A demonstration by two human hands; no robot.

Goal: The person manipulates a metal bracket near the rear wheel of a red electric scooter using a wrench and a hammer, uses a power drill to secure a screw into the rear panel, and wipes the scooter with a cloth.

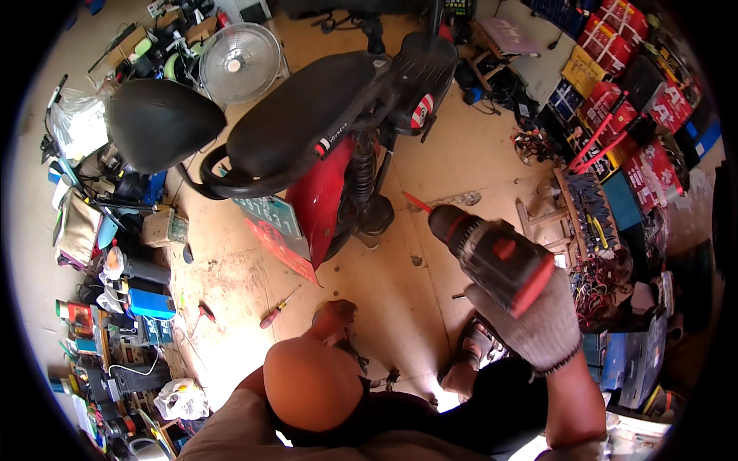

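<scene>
My right hand (530, 323), in a grey-white knitted glove, is wrapped round a black and red cordless drill (492, 250). The drill's front end, with a thin red piece sticking out ahead, points up-left toward the scooter. My bare left hand (334, 319) shows just beyond my bent knee, low over the floor. Its fingers look curled, and anything in them is hidden. Ahead stands a scooter (307, 115) with a long black seat, red side panel (323, 200) and a number plate (273, 223). A screwdriver (278, 309) with a red and yellow handle lies on the floor left of that hand.
Red-handled pliers (205, 311) lie farther left on the tan floor. A round fan (241, 63) stands behind the scooter. Boxes, bags and a blue case (151, 303) crowd the left side. Red boxes (611, 107), a wooden rack (588, 215) and tangled wires (596, 288) line the right.
</scene>
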